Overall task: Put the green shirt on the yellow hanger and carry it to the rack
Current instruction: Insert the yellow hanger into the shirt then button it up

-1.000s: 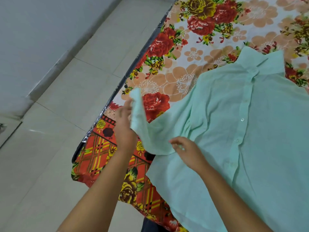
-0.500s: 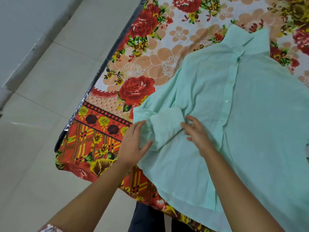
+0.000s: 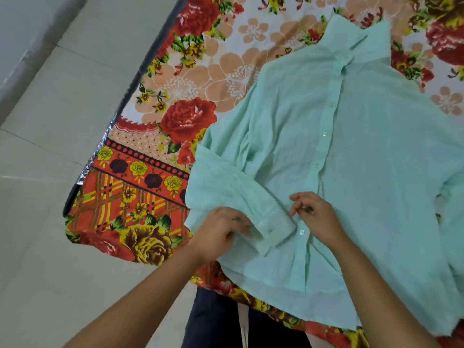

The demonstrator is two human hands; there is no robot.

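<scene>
- At the far left, you have pale floor tiles (image 3: 50, 222) running alongside the bed, with a grey wall base in the upper corner.
- Next comes the bed's edge, covered by a floral bedsheet (image 3: 140, 187) with red roses, yellow roses and an orange plaid border; it hangs a little over the side.
- Your left hand (image 3: 221, 232) rests on the sleeve (image 3: 241, 202) of the green shirt (image 3: 364, 172), fingers curled down on the cloth near the cuff (image 3: 273, 232); its grip is pinched narrow on the cuff's edge (one cuff button shows just beside your fingertips).
- The sleeve is folded across the shirt's front, its cuff lying between your two hands.
- Your right hand (image 3: 313, 214) sits just right of the cuff, on the shirt's button placket, with thumb and forefinger drawn close together; whether they actually hold cloth or a button, I cannot tell.
- The shirt itself lies flat and face up on the bed, buttoned, its collar (image 3: 364, 33) pointing away from you toward the top and its hem hanging over the near edge of the bed.
- Below the hem, dark trousers (image 3: 216, 320) show at the bottom of the view.
</scene>
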